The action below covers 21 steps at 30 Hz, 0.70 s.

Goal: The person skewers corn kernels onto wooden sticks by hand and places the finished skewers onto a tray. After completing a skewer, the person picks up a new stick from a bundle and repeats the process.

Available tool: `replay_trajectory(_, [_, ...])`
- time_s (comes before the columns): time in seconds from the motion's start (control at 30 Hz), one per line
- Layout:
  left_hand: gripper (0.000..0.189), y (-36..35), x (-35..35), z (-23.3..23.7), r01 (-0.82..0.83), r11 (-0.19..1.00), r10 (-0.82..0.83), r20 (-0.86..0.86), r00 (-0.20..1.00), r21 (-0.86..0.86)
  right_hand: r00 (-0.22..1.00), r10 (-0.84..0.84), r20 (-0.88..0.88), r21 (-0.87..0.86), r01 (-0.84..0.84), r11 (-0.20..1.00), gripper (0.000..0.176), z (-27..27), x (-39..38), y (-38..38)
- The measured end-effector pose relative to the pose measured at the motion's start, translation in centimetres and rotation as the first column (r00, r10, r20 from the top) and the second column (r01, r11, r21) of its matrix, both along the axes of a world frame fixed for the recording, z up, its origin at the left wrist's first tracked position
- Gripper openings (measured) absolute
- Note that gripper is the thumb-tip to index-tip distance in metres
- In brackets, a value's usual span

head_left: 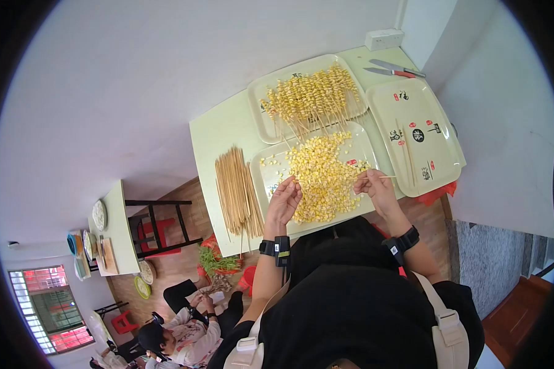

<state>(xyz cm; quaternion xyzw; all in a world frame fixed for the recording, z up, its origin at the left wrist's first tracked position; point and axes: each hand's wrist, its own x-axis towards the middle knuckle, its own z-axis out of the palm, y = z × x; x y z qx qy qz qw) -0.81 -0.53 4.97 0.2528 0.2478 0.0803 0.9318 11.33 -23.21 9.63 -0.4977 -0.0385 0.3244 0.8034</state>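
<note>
My right hand (377, 189) is closed around a thin wooden skewer (386, 177), whose end sticks out to the right. Across from it, my left hand (286, 198) has its fingertips pinched together; whatever is between them is too small to make out. Both hands are over the near tray (364, 142), on which loose yellow corn kernels (320, 175) are heaped. Left of my left hand lies a big bundle of bare wooden skewers (232, 187). Behind the heap, another tray (260, 126) bears many skewers threaded with corn kernels (314, 95).
On the right, a patterned tray (440, 163) carries a few bare skewers (407, 157). Two knives (391, 69) lie at the table's far corner, below a wall socket (385, 39). Another person (181, 338) sits at lower left near green vegetables (218, 261).
</note>
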Motion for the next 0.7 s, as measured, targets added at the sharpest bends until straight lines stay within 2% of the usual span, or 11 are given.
replay_trajectory(0.13, [0.018, 0.01, 0.00, -0.01, 0.004, 1.000, -0.004, -0.013, 1.000, 0.020, 1.000, -0.002, -0.002, -0.018, 0.002, 1.000, 0.030, 0.27, -0.06, -0.25])
replay_trajectory(0.2, [0.016, 0.03, 0.03, 0.09, 0.039, 0.991, -0.031, -0.064, 0.997, 0.125, 1.000, -0.005, 0.007, -0.022, 0.005, 1.000, 0.030, 0.26, -0.01, -0.45])
replay_trajectory(0.23, [0.016, 0.09, 0.04, 0.10, 0.041, 0.991, -0.033, -0.065, 0.997, 0.125, 1.000, -0.006, 0.016, -0.026, 0.006, 1.000, 0.030, 0.26, 0.01, -0.57])
replay_trajectory(0.3, [0.017, 0.14, 0.11, 0.28, 0.101, 0.951, -0.070, -0.113, 0.991, 0.292, 1.000, -0.004, 0.024, -0.031, 0.004, 1.000, 0.029, 0.11, 0.10, -0.83])
replay_trajectory(0.4, [0.016, -0.24, 0.27, 0.89, 0.167, 0.908, -0.116, -0.153, 0.981, 0.384, 1.000, 0.009, 0.029, -0.036, -0.008, 0.999, 0.029, -0.13, 0.00, -0.85])
replay_trajectory(0.7, [0.013, -0.30, 0.27, 0.85, 0.168, 0.958, -0.150, -0.094, 0.984, 0.231, 0.997, 0.013, -0.074, 0.028, -0.011, 1.000, 0.028, -0.28, -0.48, -0.59])
